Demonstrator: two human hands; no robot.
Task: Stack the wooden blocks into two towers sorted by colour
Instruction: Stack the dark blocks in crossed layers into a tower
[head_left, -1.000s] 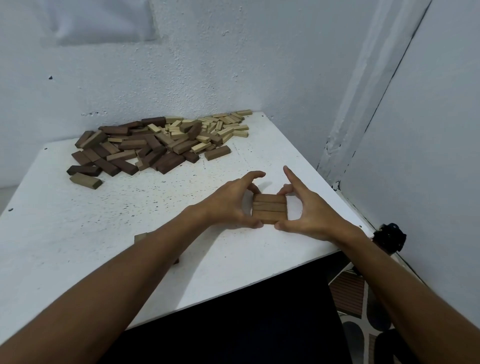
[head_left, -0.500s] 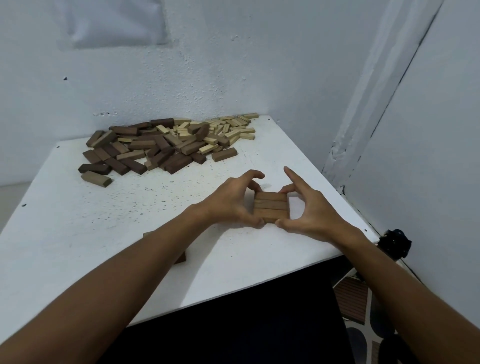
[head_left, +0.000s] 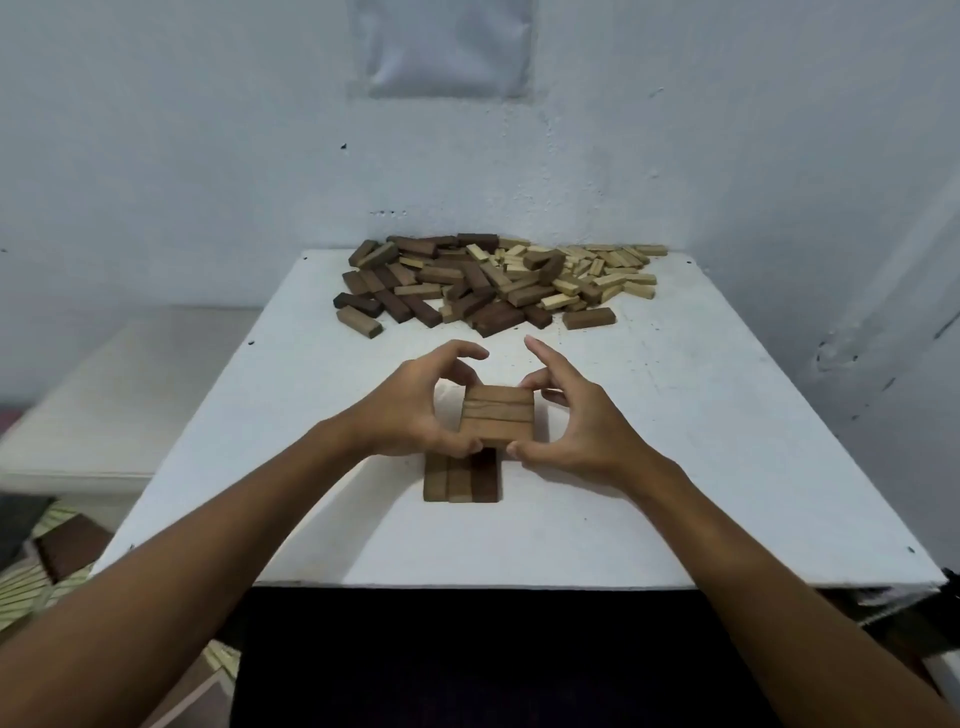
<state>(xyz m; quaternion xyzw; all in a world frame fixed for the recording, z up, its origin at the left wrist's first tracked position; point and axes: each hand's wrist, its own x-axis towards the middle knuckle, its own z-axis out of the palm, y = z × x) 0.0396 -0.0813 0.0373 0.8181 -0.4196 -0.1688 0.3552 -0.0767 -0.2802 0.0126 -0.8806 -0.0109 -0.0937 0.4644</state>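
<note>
Gripping a layer of three brown blocks (head_left: 497, 418) between both hands, near the middle of the white desk (head_left: 675, 467), a little toward its near edge. Left hand (head_left: 410, 410) curling round the left ends of the layer, thumb pressing at the near left corner, index finger arching over the far side without touching. Right hand (head_left: 576, 421) mirroring on the right ends, thumb pinching at the near right corner, fingers (head_left: 540, 382) bending against the far right corner, index finger pointing up and away. Blocks in the held layer running side to side, lying flush against one another. Sitting just in front, toward the near edge: a second layer of three brown blocks (head_left: 462, 480), flat on the desk, running crosswise to the held one; the two layers overlapping, the far ends of the lower one hidden beneath the held one. Whether the held layer is resting on it or being carried just above: cannot tell. Lying heaped along the far edge of the desk: a loose pile of blocks (head_left: 498, 286), dark brown mostly toward the far left, pale ones (head_left: 602, 270) spreading toward the far right corner, well apart from the hands.
</note>
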